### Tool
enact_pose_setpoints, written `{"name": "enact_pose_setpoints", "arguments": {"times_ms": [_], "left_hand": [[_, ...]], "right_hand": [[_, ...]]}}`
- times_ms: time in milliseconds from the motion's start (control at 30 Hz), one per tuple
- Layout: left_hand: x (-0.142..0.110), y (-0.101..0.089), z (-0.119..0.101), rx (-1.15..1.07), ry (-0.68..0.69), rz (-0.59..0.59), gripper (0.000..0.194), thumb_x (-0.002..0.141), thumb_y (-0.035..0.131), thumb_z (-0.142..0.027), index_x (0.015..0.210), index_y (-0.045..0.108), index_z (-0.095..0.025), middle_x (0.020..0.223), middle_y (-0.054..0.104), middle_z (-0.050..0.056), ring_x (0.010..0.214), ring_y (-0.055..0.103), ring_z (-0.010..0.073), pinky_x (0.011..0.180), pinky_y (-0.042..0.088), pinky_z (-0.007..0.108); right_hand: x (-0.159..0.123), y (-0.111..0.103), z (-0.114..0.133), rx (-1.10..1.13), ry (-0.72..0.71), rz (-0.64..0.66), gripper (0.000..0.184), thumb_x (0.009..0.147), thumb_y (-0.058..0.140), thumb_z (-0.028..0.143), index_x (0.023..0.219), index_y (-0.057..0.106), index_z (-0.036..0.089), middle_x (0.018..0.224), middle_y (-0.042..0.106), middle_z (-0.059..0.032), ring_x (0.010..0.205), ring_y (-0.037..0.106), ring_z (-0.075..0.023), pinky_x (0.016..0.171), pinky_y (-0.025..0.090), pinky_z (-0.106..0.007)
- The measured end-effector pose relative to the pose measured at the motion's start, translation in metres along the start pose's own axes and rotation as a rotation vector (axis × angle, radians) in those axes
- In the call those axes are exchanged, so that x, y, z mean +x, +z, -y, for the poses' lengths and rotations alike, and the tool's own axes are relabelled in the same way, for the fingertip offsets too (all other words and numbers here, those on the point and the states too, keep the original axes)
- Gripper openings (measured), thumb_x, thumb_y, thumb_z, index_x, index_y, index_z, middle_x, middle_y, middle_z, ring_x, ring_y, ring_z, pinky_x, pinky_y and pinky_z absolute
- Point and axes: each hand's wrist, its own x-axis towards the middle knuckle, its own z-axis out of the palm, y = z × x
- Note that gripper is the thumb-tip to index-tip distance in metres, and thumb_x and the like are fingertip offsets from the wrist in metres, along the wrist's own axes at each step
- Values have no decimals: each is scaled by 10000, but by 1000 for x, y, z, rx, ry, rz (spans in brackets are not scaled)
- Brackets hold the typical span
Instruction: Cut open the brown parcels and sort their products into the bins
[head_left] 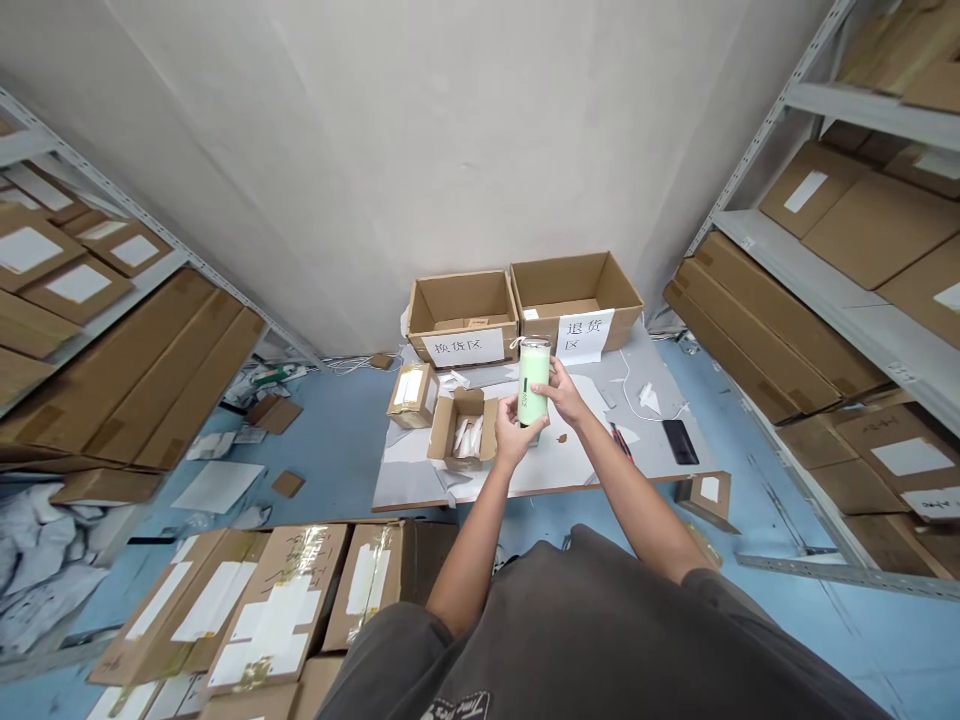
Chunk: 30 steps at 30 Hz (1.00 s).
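Observation:
A light green tumbler with a clear-looking lid and a cord loop stands upright between my hands, above the table. My left hand grips it low, near its base. Higher up on its right side, my right hand has its fingers closed around the body. Just left of my left hand is a small open carton with white wrapped pieces inside. Dark lettering shows on the tumbler's front.
Two open cardboard boxes with handwritten labels, a left one and a right one, stand at the table's back. A taped carton sits left, a phone right. Stacked boxes and loaded shelves flank the table.

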Motion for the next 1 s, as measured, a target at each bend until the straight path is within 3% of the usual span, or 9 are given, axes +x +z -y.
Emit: {"name": "enact_pose_setpoints", "arguments": {"times_ms": [133,300,467,733,1000], "left_hand": [[-5,0,-7,42,15,-1,866,669,978,-566,1361,565,-248,1375,689,147,1237,713,309,1028,595,450],[-10,-3,-14,-40,-1,134,917,753,928,-578,1495,482,-273,1419,670,149,1291,702,300,1052,590,429],[-8,-4,-14,-139,-13,182,920,722,962,-557,1465,501,-268,1424,671,156,1296,707,309,1080,583,453],[-4,-6,-10,-171,-17,145,858,711,981,-499,1402,538,-249,1462,662,177,1307,704,315,1119,565,484],[-2,-3,-14,-79,-68,145,909,752,959,-501,1504,512,-253,1420,685,160,1288,718,299,1104,581,461]], "right_hand": [[1,-1,2,23,22,22,876,707,943,570,1435,517,332,1260,768,-60,1165,746,-307,966,645,-451],[-2,-2,7,34,42,71,849,713,910,620,1420,552,316,1288,763,-79,1171,754,-329,939,654,-465],[-4,-3,8,65,46,124,784,748,881,609,1411,594,306,1244,785,-79,1149,767,-346,912,662,-479],[0,-5,11,0,26,113,740,782,861,576,1425,636,286,1250,785,-64,1183,737,-319,968,640,-439],[7,-11,8,-51,6,48,863,721,909,608,1468,591,314,1374,736,-70,1251,695,-304,994,629,-412]]}}
